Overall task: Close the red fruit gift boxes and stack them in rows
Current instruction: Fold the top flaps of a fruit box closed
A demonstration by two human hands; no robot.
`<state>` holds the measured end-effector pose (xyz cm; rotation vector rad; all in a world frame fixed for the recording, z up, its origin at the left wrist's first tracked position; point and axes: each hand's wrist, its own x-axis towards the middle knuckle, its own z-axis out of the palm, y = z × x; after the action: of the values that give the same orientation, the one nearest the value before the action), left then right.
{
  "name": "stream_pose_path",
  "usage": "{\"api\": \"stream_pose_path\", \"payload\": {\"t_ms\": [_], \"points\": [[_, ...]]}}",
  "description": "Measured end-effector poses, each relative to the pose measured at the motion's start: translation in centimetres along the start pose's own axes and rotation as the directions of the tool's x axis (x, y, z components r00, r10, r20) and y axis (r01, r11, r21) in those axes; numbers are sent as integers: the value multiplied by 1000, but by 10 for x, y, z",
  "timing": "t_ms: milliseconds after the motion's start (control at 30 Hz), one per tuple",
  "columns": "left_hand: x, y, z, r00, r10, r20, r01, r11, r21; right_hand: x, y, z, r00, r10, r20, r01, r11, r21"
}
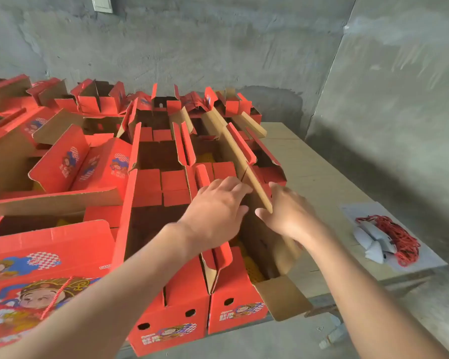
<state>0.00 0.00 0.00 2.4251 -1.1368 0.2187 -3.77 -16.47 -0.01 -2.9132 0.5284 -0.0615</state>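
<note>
Several open red fruit gift boxes stand in rows on a wooden table [329,182], their lid flaps up. The nearest right box [237,294] is open, with yellow fruit netting visible inside. Its long brown-backed lid flap [257,185] stands upright between my hands. My left hand [215,211] lies over the box's inner side with fingers stretched toward the flap. My right hand [288,213] is on the flap's outer side, thumb at its lower edge. Beside it stands another open box [166,307]. A closed printed box [36,275] sits at the near left.
A bundle of red cords [394,237] with white paper lies on a plastic sheet at the table's right edge. Bare concrete walls rise behind and to the right. More open boxes [101,99] crowd the back and left of the table.
</note>
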Motion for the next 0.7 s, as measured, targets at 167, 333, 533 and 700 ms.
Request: {"api": "stream_pose_path", "payload": {"t_ms": [167, 333, 533, 700], "points": [[26, -20, 27, 921, -153, 358, 32, 946, 323, 20, 4, 1, 960, 32, 279, -18, 998, -55], [54, -7, 47, 913, -184, 365, 37, 926, 375, 38, 28, -5, 932, -141, 335, 153, 988, -9], [78, 11, 57, 956, -252, 152, 208, 943, 259, 65, 71, -16, 893, -266, 362, 303, 952, -48], [88, 38, 75, 971, -238, 22, 231, 958, 173, 98, 115, -23, 885, -381, 269, 418, 903, -97]]}}
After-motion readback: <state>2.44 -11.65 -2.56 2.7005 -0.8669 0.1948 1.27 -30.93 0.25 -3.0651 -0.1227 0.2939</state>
